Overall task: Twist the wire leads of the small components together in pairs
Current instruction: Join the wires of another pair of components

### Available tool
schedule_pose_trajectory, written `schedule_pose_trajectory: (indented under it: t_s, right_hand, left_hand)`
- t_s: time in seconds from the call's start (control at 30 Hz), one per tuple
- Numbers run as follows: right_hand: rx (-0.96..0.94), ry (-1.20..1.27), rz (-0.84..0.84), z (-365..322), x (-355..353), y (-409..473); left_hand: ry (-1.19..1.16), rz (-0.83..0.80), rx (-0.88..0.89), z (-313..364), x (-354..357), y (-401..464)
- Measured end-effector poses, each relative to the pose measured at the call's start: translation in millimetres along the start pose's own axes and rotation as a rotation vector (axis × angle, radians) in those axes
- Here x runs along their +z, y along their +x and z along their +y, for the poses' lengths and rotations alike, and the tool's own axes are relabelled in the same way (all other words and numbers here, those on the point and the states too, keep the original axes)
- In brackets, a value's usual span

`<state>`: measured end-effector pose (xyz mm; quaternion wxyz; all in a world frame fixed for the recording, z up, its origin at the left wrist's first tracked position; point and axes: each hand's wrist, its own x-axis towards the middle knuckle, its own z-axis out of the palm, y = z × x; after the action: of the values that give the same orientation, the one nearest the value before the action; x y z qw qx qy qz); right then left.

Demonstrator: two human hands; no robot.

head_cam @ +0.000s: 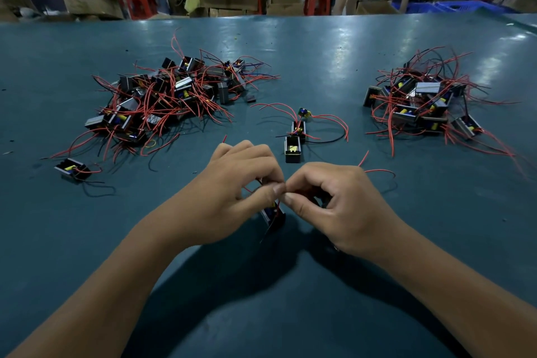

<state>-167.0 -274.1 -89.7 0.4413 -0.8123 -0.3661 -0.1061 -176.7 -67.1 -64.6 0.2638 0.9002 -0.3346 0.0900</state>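
Observation:
My left hand [232, 189] and my right hand [334, 203] meet above the green table [319, 52], thumbs and forefingers nearly touching. Between them they pinch thin red wire leads. A small black component [273, 215] with yellow and blue parts hangs just under the fingers, partly hidden by my left thumb. Loose red wire ends [377, 170] stick out behind my right hand, and another red tip shows behind my left hand. A black lead trails down below the component.
A large pile of components [171, 96] with red wires lies at the left, a smaller pile [424, 102] at the right. Three components [296, 134] sit in the middle, one single component [71, 168] at the near left. Cardboard boxes, red stools and people stand beyond the far edge.

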Motion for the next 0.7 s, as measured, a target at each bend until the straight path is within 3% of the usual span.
schedule_pose_trajectory:
  t_s: [0.23,0.4,0.53,0.7]
  right_hand:
    - [0.145,0.148,0.054,4.9,1.7,-0.3]
    - [0.226,0.205,0.112,10.1,1.0,0.3]
    - [0.261,0.195,0.128,13.5,-0.8,2.3]
    - [0.341,0.185,0.135,18.7,-2.2,5.4]
  left_hand:
    - [-0.336,0.011,-0.193,-3.0,9.0,3.9]
    - [-0.233,-0.027,-0.161,-6.9,12.7,3.8]
    - [-0.255,0.031,-0.219,-8.0,13.7,4.9]
    - [-0.08,0.113,-0.245,-4.4,13.6,5.8]
